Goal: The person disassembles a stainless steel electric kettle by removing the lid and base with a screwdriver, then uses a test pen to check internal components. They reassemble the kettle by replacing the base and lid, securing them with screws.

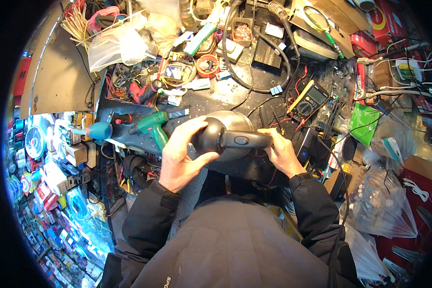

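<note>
In front of me I hold what looks like an electric kettle (240, 120), with a rounded silver body and a black handle. My left hand (180, 153) curves round the black domed end, thumb on the near side and fingers on the far side. At the other end of the handle, my right hand (282, 152) grips the tip between thumb and fingers. Its fingertips are partly hidden. To the left of my left hand lies a green glue gun or heat tool (153, 127) on the dark bench (221, 98).
A multimeter (312, 101) with red leads lies right of the kettle. Behind are a black cable loop (278, 89), a finned metal block (268, 50), a red-rimmed bowl (208, 66) and a red tool (144, 91). A magnifier (317, 18) and green packet (364, 123) sit at right.
</note>
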`<state>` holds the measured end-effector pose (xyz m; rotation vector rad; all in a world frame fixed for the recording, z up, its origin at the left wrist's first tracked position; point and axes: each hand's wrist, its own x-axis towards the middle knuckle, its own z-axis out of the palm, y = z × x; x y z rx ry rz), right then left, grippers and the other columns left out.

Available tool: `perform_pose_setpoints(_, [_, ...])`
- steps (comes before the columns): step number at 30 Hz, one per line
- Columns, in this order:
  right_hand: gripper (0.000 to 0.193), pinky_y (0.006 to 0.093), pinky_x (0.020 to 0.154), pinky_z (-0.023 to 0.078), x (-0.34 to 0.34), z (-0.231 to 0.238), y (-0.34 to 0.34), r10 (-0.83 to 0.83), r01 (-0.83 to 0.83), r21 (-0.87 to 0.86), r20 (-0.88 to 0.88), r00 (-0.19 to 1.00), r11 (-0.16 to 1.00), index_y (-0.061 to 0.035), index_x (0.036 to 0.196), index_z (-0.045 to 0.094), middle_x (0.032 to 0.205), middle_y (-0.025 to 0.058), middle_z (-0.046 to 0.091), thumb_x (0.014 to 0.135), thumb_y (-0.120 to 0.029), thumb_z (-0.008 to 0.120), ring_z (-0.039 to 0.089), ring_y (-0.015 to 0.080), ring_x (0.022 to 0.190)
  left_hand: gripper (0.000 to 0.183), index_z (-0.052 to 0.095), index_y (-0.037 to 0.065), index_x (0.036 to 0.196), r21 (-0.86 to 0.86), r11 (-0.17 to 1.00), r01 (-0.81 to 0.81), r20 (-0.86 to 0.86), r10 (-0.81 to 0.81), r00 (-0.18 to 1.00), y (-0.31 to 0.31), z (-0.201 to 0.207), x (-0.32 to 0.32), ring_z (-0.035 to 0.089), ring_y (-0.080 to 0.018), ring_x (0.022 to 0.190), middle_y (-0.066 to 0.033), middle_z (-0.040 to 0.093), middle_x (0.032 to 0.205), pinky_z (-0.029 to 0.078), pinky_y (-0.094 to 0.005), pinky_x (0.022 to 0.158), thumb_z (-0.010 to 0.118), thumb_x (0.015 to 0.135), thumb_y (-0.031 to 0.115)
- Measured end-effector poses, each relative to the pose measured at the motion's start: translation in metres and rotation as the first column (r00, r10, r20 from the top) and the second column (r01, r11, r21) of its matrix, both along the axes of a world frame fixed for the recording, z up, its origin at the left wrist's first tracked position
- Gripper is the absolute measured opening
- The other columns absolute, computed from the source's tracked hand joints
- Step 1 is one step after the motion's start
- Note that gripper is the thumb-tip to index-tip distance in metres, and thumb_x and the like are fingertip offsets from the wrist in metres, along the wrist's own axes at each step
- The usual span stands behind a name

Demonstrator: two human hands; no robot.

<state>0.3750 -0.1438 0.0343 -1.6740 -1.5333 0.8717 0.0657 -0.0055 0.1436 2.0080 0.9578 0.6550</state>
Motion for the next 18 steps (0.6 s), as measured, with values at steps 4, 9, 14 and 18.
perform_pose_setpoints(4, [0.059, 0.0414, 0.099, 0.066, -0.014, -0.023, -0.004, -0.016, 0.014, -0.049, -0.05, 0.999, 0.999, -0.003, 0.143, 0.067, 0.129, 0.0214, 0.08, 0.089, 0.019, 0.071, 0.082, 0.0386, 0.121, 0.077, 0.072, 0.005, 0.148, 0.061, 0.998, -0.006, 0.007, 0.005, 1.0, -0.005, -0.007, 0.001, 0.067, -0.0366, 0.147, -0.0191, 0.071, 0.156, 0.053, -0.0455, 0.125, 0.103, 0.078, 0.007])
perform_pose_setpoints(9, [0.057, 0.0475, 0.096, 0.066, -0.043, -0.047, 0.004, -0.026, 0.03, 0.041, -0.1, 0.995, 0.999, -0.0082, 0.146, 0.061, 0.127, 0.0259, 0.079, 0.095, 0.014, 0.072, 0.079, 0.0476, 0.121, 0.07, 0.077, 0.008, 0.143, 0.133, 0.989, -0.06, -0.061, 0.069, 0.996, -0.004, -0.001, -0.006, 0.067, -0.0399, 0.146, -0.0179, 0.072, 0.154, 0.055, -0.048, 0.123, 0.102, 0.077, 0.007])
perform_pose_setpoints(14, [0.055, 0.0413, 0.102, 0.064, -0.05, -0.056, 0.001, -0.066, 0.068, 0.024, -0.099, 0.993, 0.997, -0.0028, 0.143, 0.067, 0.132, 0.0202, 0.079, 0.091, 0.015, 0.075, 0.081, 0.0382, 0.123, 0.057, 0.083, 0.012, 0.134, 0.34, 0.94, -0.008, -0.129, 0.055, 0.99, -0.023, -0.009, 0.011, 0.065, -0.0387, 0.148, -0.011, 0.075, 0.15, 0.053, -0.051, 0.124, 0.098, 0.079, 0.006])
perform_pose_setpoints(18, [0.061, 0.0425, 0.101, 0.065, -0.047, -0.059, -0.005, -0.054, 0.06, 0.054, -0.096, 0.994, 0.997, -0.0027, 0.144, 0.066, 0.134, 0.0199, 0.079, 0.086, 0.017, 0.074, 0.08, 0.041, 0.125, 0.046, 0.084, 0.011, 0.131, 0.483, 0.875, 0.03, -0.179, 0.065, 0.982, -0.033, -0.013, 0.026, 0.065, -0.0344, 0.148, -0.0065, 0.077, 0.148, 0.044, -0.0608, 0.131, 0.088, 0.086, 0.004])
